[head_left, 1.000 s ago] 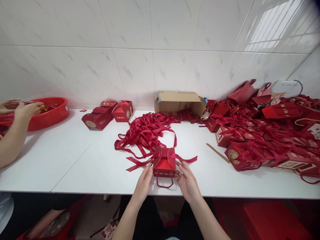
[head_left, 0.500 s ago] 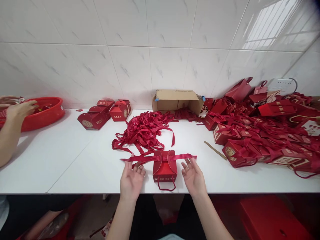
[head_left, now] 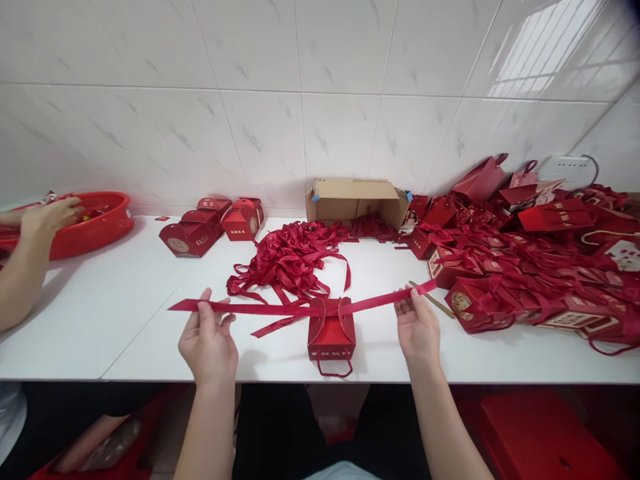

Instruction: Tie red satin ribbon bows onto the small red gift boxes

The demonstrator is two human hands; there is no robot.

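Observation:
A small red gift box (head_left: 331, 330) with a cord handle stands at the table's front edge, between my hands. A dark red ribbon (head_left: 265, 309) passes through the slots at its top and stretches out to both sides. My left hand (head_left: 210, 343) pinches the ribbon's left stretch, and its end pokes out beyond the fingers. On the other side, my right hand (head_left: 419, 323) pinches the ribbon near its right end. Another short ribbon tail hangs loose at the box's left. Just behind lies a tangled heap of red ribbons (head_left: 295, 257).
An open cardboard box (head_left: 357, 190) lies against the tiled wall. Rows of ribboned red boxes (head_left: 520, 293) fill the right side, near a thin brown strip (head_left: 440, 303). Several folded boxes (head_left: 193, 233) stand back left. Farther left, another person's hand (head_left: 50, 217) reaches into a red basin (head_left: 107, 230).
Both my hands have moved apart, drawing the ribbon out longer and straighter on each side. The gift box has stayed nearly in place. The other person's hand has shifted over the basin.

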